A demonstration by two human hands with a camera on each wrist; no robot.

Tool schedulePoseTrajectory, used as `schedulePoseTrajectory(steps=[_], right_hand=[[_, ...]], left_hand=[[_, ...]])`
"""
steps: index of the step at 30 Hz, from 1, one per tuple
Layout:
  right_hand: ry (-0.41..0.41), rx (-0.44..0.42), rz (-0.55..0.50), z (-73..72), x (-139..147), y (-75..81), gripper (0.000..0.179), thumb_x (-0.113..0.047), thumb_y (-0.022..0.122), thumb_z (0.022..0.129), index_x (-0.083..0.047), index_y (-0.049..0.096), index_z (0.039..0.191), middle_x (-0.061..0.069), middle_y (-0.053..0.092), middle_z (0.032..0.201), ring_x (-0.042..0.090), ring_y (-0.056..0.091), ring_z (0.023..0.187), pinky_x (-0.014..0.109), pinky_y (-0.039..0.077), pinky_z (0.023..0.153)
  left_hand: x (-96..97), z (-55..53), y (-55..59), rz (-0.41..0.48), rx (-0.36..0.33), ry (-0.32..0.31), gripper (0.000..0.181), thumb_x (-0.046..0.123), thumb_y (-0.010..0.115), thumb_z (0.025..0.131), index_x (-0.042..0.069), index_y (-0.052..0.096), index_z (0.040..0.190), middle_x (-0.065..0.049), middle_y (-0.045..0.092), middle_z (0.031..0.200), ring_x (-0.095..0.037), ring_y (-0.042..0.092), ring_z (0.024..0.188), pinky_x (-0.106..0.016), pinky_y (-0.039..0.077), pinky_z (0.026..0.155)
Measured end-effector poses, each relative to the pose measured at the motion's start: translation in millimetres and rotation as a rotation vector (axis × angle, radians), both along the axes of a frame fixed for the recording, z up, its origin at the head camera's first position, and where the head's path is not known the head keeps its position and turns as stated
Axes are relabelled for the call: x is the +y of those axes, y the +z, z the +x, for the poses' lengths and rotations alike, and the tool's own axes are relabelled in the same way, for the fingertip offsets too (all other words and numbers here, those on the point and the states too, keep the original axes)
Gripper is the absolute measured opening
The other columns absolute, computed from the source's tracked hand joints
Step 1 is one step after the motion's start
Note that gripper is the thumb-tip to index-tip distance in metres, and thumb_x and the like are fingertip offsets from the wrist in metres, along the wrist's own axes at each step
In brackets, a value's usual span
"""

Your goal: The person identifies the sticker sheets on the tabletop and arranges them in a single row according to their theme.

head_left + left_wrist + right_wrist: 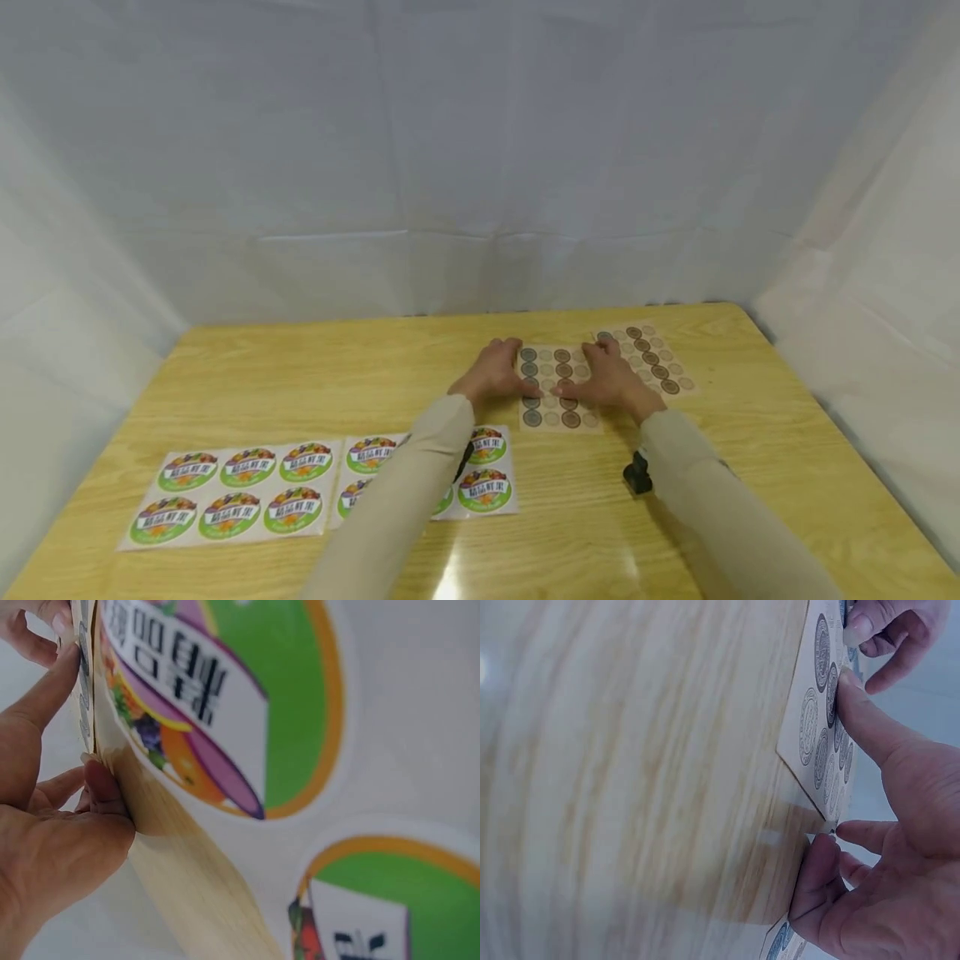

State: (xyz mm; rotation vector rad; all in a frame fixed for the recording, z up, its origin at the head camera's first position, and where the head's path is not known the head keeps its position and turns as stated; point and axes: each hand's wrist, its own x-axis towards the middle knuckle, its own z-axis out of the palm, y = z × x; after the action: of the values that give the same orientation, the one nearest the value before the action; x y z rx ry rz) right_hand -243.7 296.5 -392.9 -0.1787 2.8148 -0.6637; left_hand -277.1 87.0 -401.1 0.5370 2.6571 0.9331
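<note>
A pale sheet of round stickers (550, 423), in columns of grey, brown and faint circles, lies on the table between both hands. My left hand (491, 371) is at its left edge, thumb laid on the stickers and fingers bent along the side. Mirroring it, my right hand (611, 379) has its thumb on the sheet and its other fingertips at the right edge. The two thumbs nearly meet over the middle. In the right wrist view, the near corner of the sticker sheet (799, 742) lies on the wood, thumb and fingers spread well apart.
A second round-sticker sheet (678, 371) lies just right of the right hand, slanted. Two white sheets of fruit labels, a left one (251, 492) and a right one (502, 508) partly under the left forearm, lie nearer. White cloth (450, 167) hangs behind the wooden table (300, 375).
</note>
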Motion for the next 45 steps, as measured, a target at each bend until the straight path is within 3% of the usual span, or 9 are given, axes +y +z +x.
schedulePoseTrajectory(steps=[9,22,30,37,45], right_hand=[[-0.021,-0.013,0.001,-3.5,-1,1.2,0.094,-0.046,0.072,0.083,0.006,0.025,0.146,0.034,0.017,0.140,0.046,0.040,0.121,0.053,0.039,0.097],[-0.021,-0.030,-0.002,-5.4,-4,0.8,0.090,-0.044,0.072,0.084,0.006,0.028,0.144,0.036,0.018,0.140,0.047,0.041,0.120,0.055,0.039,0.095],[-0.018,-0.011,0.055,-8.9,-1,3.1,0.087,-0.046,0.069,0.086,0.007,0.030,0.143,0.037,0.030,0.137,0.049,0.040,0.122,0.056,0.038,0.096],[-0.018,-0.024,0.039,-5.3,2,0.0,0.084,-0.044,0.066,0.088,0.009,0.029,0.143,0.033,0.041,0.135,0.048,0.041,0.122,0.056,0.038,0.096],[-0.034,0.014,0.019,-2.5,0,-1.9,0.090,-0.045,0.066,0.088,0.009,0.023,0.146,0.031,0.036,0.142,0.047,0.037,0.127,0.055,0.034,0.100]], left_hand=[[-1.0,-2.5,-0.3,0.039,0.003,-0.031,0.084,0.031,0.084,0.074,0.001,0.043,0.140,-0.017,0.050,0.125,-0.030,0.046,0.116,-0.041,0.038,0.099],[0.3,2.3,-3.3,0.021,0.009,0.024,0.078,0.033,0.084,0.074,0.004,0.046,0.136,-0.015,0.049,0.115,-0.029,0.047,0.104,-0.041,0.042,0.091],[5.3,1.6,-1.7,0.014,0.041,0.031,0.074,0.033,0.083,0.075,0.005,0.048,0.134,-0.017,0.049,0.119,-0.032,0.046,0.109,-0.042,0.040,0.094],[10.3,3.9,-3.8,-0.011,0.056,0.004,0.072,0.033,0.081,0.077,0.004,0.049,0.134,-0.018,0.051,0.122,-0.034,0.046,0.115,-0.043,0.039,0.096],[11.1,3.1,-1.9,-0.045,0.061,0.013,0.071,0.033,0.079,0.079,0.003,0.050,0.136,-0.015,0.059,0.121,-0.035,0.048,0.117,-0.041,0.038,0.098]])
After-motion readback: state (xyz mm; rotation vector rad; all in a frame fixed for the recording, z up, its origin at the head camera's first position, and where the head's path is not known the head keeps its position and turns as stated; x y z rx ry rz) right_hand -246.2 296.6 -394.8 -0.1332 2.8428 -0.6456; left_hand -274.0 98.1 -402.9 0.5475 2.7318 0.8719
